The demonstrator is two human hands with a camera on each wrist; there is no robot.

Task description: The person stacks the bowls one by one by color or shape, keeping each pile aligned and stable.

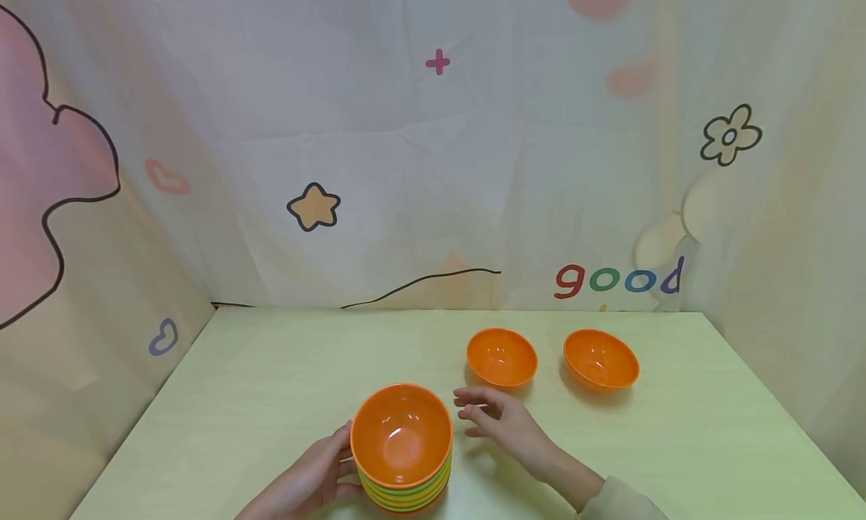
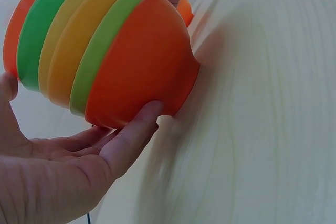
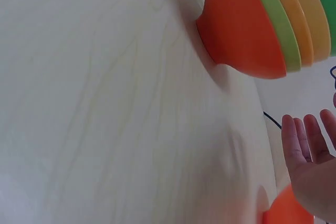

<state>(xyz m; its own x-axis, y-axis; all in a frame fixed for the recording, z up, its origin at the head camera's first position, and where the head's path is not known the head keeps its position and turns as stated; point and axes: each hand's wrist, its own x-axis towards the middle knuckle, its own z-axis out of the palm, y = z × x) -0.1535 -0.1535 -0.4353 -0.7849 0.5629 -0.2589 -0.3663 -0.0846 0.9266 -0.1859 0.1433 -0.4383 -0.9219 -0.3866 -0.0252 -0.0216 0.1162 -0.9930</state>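
A stack of bowls (image 2: pixel 81 45) stands upright at the front of the table, orange at top and bottom with green and yellow ones between. My left hand (image 1: pixel 313 467) holds the stack from its left side. In the left wrist view, the thumb is at the top bowl's rim and a finger (image 2: pixel 137 129) lies along the lowest orange bowl. To the right of the stack, my right hand (image 1: pixel 504 430) is apart from it, fingers loosely extended and holding nothing. The right wrist view shows its fingers spread below the stack (image 3: pixel 247 30).
Behind my right hand sits a single orange bowl (image 1: pixel 502 357). Another orange bowl (image 1: pixel 601 361) is farther right, a short gap from the first. Both are upright on the pale table (image 1: pixel 291 355). A printed cloth (image 1: pixel 433 167) hangs along the back and sides.
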